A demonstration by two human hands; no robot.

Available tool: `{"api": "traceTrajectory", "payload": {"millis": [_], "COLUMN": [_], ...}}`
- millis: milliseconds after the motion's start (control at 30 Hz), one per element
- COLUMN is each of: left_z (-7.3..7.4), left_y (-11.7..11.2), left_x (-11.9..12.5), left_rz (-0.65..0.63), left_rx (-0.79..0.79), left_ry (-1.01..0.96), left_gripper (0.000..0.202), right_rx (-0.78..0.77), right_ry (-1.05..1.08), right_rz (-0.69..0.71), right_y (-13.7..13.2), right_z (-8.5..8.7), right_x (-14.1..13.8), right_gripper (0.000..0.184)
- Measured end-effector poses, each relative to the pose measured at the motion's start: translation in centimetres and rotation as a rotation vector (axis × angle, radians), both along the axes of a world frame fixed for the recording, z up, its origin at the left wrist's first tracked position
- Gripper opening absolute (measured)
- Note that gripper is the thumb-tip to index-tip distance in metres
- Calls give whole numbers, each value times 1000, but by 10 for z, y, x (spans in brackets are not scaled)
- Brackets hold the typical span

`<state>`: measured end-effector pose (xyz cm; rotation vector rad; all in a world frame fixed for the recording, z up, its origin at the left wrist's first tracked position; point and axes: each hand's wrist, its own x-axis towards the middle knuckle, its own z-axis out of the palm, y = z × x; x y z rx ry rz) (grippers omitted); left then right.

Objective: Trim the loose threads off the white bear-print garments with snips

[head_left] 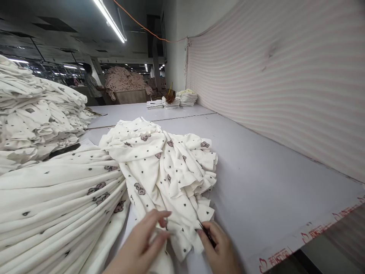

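A white garment (171, 179) with bear prints and small dark motifs lies bunched on the table before me. My right hand (218, 243) is closed round small dark thread snips (207, 233), their pointed tip against the garment's lower right edge. My left hand (145, 236) hovers over the garment's near part, index finger and thumb apart, with nothing visible between them. Its lower fingers are partly hidden. Gathered white fabric (62, 201) with the same print spreads to the left of the garment.
A tall heap of the same printed fabric (42, 114) stands at left. Folded stacks (185, 98) sit on the far table (256, 167). Striped cloth (270, 83) hangs along the right side. Farther back, a person (92, 85) stands by a heap of pink cloth (127, 82).
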<state>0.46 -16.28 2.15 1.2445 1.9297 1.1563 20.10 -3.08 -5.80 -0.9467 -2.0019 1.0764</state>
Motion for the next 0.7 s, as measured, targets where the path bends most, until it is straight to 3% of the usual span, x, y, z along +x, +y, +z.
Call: {"api": "traceTrajectory", "payload": {"millis": [100,167,233,367,433,533,700], "left_z": [-10,-16,-19,-18,-18,-20,-20], "left_y": [30,41,44,32,25,18,6], "left_x": [23,30,27,13,10,9,3], "left_rz": [-307,-330,-262,-63,1,78,144], "left_rx": [-172,-159,-126,-159,-152,-97,-39], "left_ry": [298,353,288,-45,-222,-446,-633], "left_gripper": [64,51,31,9,8,13,23], "right_rx": [-89,-148,-162,-85,-55,-63,-147], "right_ry": [63,77,121,220,207,155,148], "right_rz": [30,68,0,-190,-131,-38,17], "right_y": [-9,-10,-9,-7,-8,-6,-3], "right_z": [7,12,12,4,3,10,25], "right_x": [-5,-2,5,12,6,-9,-21], "right_gripper": [30,32,29,30,34,25,21]}}
